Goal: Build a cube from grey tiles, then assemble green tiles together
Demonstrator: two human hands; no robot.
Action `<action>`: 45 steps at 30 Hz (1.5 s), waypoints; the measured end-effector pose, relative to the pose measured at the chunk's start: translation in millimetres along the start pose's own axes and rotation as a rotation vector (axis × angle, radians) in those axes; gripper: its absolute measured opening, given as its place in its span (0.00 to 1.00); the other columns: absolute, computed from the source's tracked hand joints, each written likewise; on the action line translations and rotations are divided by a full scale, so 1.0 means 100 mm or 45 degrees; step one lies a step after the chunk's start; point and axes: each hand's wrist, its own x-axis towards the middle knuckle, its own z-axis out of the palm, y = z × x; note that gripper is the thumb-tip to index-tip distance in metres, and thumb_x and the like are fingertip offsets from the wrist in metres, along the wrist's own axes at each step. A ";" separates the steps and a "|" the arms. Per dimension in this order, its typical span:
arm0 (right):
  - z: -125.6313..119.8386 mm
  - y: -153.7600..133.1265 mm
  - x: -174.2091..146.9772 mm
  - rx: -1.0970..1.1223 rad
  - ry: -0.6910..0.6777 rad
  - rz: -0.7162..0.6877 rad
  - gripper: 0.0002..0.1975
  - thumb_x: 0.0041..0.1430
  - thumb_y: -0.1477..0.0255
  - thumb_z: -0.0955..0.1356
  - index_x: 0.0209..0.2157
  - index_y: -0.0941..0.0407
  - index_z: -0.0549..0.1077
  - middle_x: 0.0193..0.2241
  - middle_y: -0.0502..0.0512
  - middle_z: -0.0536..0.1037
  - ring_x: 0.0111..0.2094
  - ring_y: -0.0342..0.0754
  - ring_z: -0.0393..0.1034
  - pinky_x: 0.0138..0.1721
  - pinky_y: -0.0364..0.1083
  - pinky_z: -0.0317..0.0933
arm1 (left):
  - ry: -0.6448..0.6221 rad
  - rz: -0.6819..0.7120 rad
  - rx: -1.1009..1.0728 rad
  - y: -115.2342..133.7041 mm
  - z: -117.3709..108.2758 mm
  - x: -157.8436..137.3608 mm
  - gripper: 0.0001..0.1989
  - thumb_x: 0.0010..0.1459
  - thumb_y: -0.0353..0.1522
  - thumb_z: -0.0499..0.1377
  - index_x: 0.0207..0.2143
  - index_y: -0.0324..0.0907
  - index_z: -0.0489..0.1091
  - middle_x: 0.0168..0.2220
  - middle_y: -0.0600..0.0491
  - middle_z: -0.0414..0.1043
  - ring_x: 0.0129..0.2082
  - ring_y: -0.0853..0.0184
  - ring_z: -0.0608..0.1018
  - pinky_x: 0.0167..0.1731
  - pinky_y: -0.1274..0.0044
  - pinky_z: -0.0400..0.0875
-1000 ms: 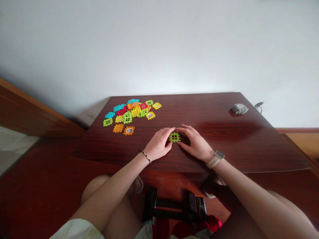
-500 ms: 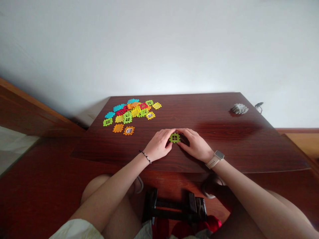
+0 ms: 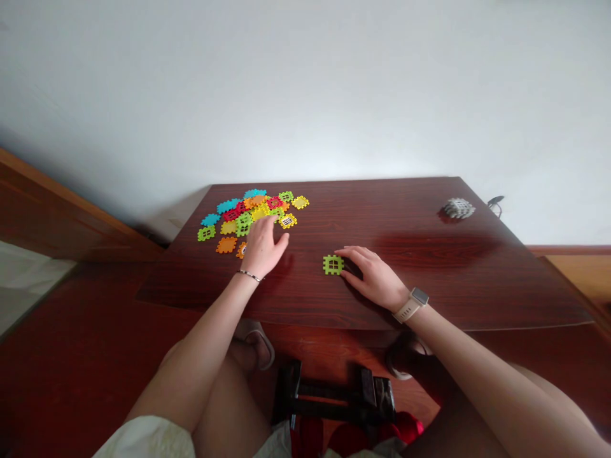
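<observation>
A green interlocking tile (image 3: 333, 264) with notched edges and a window pattern is near the table's front middle. My right hand (image 3: 375, 275) has its thumb and fingers at the tile's right edge, gripping it. My left hand (image 3: 264, 245) is over the near right side of a pile of coloured tiles, thumb apart from the fingers and nothing seen in it. It partly covers an orange tile with a white window (image 3: 242, 249). Around it are a yellow tile with a white window (image 3: 287, 221), a plain orange tile (image 3: 226, 245) and a green tile (image 3: 244, 224).
Blue (image 3: 228, 206), red (image 3: 274, 203) and yellow tiles (image 3: 300, 202) overlap at the table's back left. A stack of whitish notched pieces (image 3: 459, 207) stands at the right rear of the dark wooden table (image 3: 429, 267). A wall rises behind; a black frame (image 3: 329, 391) is below the front edge.
My left hand has let go of the green tile and moved left and away from me to the pile. My right hand has stayed at the tile, which shifted slightly left.
</observation>
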 end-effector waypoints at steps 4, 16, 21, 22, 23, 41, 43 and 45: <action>0.00 0.00 0.00 0.002 -0.006 -0.009 0.19 0.71 0.69 0.68 0.61 0.49 0.73 0.58 0.61 0.79 0.62 0.61 0.73 0.65 0.65 0.67 | -0.016 -0.450 0.284 -0.50 -0.16 0.13 0.26 0.68 0.42 0.59 0.61 0.34 0.67 0.63 0.32 0.70 0.66 0.41 0.69 0.67 0.52 0.63; 0.00 0.00 0.01 -0.014 0.000 -0.015 0.18 0.70 0.70 0.69 0.60 0.50 0.75 0.58 0.61 0.80 0.61 0.61 0.74 0.64 0.64 0.68 | -0.046 -0.835 0.498 -1.06 -0.39 -0.08 0.30 0.68 0.47 0.54 0.61 0.32 0.67 0.63 0.26 0.70 0.69 0.38 0.68 0.67 0.50 0.60; 0.02 0.01 0.01 -0.026 0.000 -0.013 0.18 0.70 0.70 0.69 0.59 0.51 0.74 0.57 0.61 0.80 0.60 0.61 0.74 0.64 0.63 0.68 | -0.082 -0.804 0.525 -1.05 -0.40 -0.13 0.30 0.68 0.47 0.55 0.62 0.33 0.67 0.61 0.27 0.72 0.64 0.38 0.73 0.62 0.52 0.66; 0.02 0.01 0.01 -0.026 0.000 -0.012 0.18 0.70 0.70 0.69 0.59 0.51 0.75 0.57 0.61 0.80 0.61 0.61 0.74 0.64 0.63 0.68 | -0.079 -0.793 0.533 -1.04 -0.41 -0.13 0.31 0.68 0.47 0.55 0.62 0.33 0.67 0.61 0.27 0.72 0.63 0.38 0.73 0.60 0.52 0.68; 0.02 0.01 0.02 -0.026 0.000 -0.013 0.18 0.70 0.70 0.70 0.60 0.51 0.74 0.57 0.61 0.80 0.61 0.61 0.74 0.64 0.63 0.68 | -0.073 -0.781 0.536 -1.04 -0.41 -0.12 0.31 0.68 0.46 0.55 0.63 0.33 0.67 0.61 0.27 0.72 0.62 0.37 0.73 0.59 0.52 0.69; 0.02 0.01 0.01 -0.021 0.004 -0.025 0.18 0.70 0.71 0.69 0.60 0.50 0.74 0.57 0.60 0.80 0.61 0.61 0.74 0.64 0.64 0.68 | -0.031 -0.617 0.411 -1.14 -0.34 -0.06 0.19 0.66 0.37 0.60 0.55 0.39 0.76 0.54 0.35 0.76 0.55 0.42 0.76 0.59 0.55 0.70; 0.02 0.01 0.01 -0.019 0.004 -0.026 0.18 0.70 0.71 0.69 0.60 0.50 0.75 0.57 0.61 0.80 0.61 0.61 0.74 0.65 0.65 0.68 | 0.025 -0.563 0.387 -1.13 -0.32 -0.04 0.19 0.63 0.35 0.62 0.54 0.39 0.77 0.54 0.36 0.75 0.56 0.42 0.76 0.60 0.56 0.70; 0.02 0.00 0.01 -0.020 0.001 -0.023 0.18 0.70 0.71 0.69 0.59 0.51 0.75 0.57 0.61 0.80 0.61 0.61 0.74 0.65 0.65 0.68 | 0.095 -0.521 0.345 -1.11 -0.31 -0.02 0.19 0.60 0.32 0.64 0.54 0.40 0.77 0.55 0.38 0.74 0.57 0.44 0.75 0.61 0.58 0.70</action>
